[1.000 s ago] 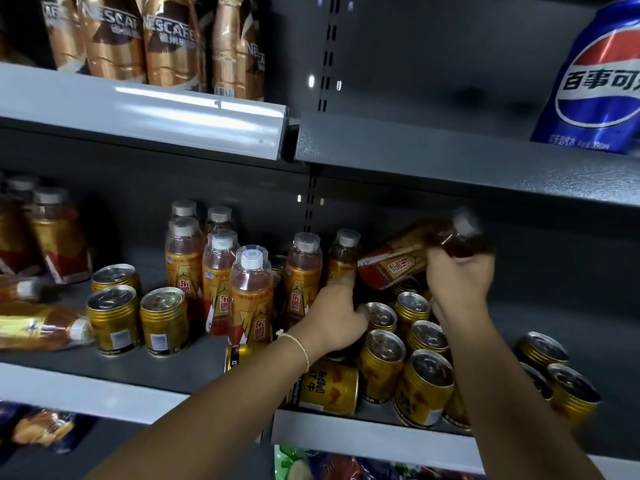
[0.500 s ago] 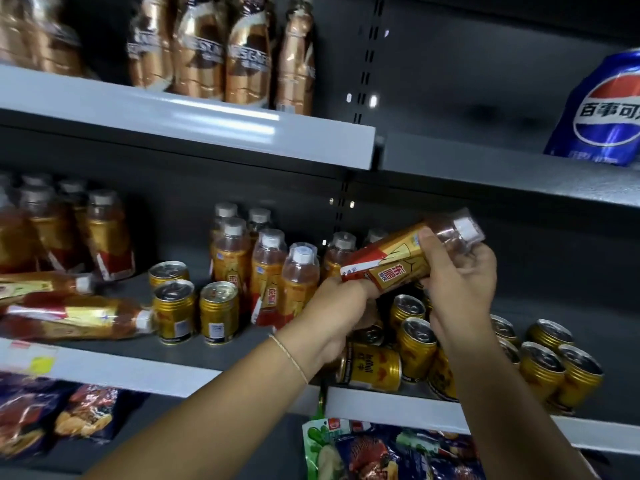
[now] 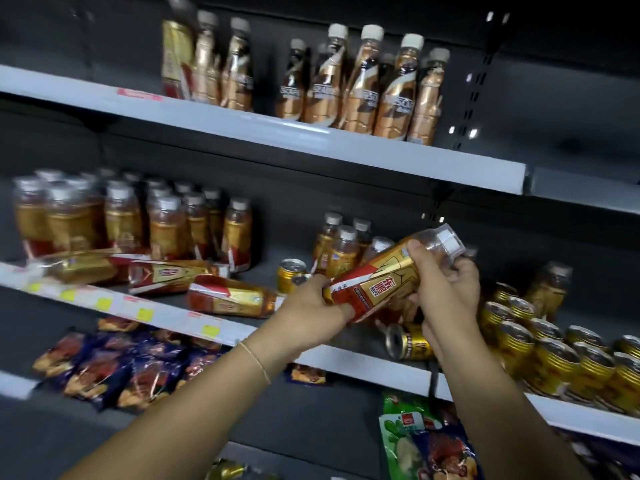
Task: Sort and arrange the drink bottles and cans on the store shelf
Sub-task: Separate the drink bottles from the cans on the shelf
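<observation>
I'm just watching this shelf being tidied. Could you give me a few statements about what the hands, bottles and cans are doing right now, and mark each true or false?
1. Both hands hold one bottle. True: the left hand grips its base and the right hand its neck end.
2. That bottle stands upright on the shelf. False: it is tilted in the air, cap up and to the right.
3. Three bottles lie on their sides at the left. True.
4. Every can is upright. False: one can lies on its side under the hands.
5. The top shelf is bare. False: bottles stand on it.
</observation>
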The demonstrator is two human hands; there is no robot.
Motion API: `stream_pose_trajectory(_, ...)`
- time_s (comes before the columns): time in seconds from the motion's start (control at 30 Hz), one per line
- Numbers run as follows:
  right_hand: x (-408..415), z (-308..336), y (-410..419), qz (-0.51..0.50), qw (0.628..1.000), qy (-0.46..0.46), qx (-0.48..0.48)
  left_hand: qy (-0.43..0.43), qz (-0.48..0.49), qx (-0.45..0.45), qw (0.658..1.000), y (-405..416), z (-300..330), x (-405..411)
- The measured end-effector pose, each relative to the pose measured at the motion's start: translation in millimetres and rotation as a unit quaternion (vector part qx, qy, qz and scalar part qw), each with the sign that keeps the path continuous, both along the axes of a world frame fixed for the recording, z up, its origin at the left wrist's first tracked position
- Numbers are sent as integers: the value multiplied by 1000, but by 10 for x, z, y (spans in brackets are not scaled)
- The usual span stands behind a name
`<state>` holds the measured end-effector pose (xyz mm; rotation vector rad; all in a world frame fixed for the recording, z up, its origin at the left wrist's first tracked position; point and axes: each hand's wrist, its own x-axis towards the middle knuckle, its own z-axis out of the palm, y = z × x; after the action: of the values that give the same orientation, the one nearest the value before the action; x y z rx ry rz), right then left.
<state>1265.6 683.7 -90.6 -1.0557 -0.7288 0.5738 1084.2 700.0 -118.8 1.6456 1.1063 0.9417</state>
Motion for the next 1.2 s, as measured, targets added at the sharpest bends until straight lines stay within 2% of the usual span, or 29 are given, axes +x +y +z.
stream_pose_trajectory(0.17,-858,-19,181,77,997,-20,-9,106,20,108,988,-14,-19,-799)
stream_pose_trajectory(0.37,-1721,23,468,163,985,-49,-29,183,120,188,957,108,-101,-1607)
stream_pose_trajectory(0.73,-2784,10,1018,291,950,-110,-43,208,234,177,933,442,-299,-2579)
stream_pose_trajectory(0.87,-2878,75,1342,293,947,-122,-42,197,249,159,935,699,-262,-2709)
stream_pose_trajectory(1.03,-2720,130,1898,233,957,-167,-34,255,282,181,907,1113,-163,-2660)
stream_pose_trajectory(1.2,-2542,74,2447,190,956,-211,-71,283,262,174,906,1494,-166,-2490)
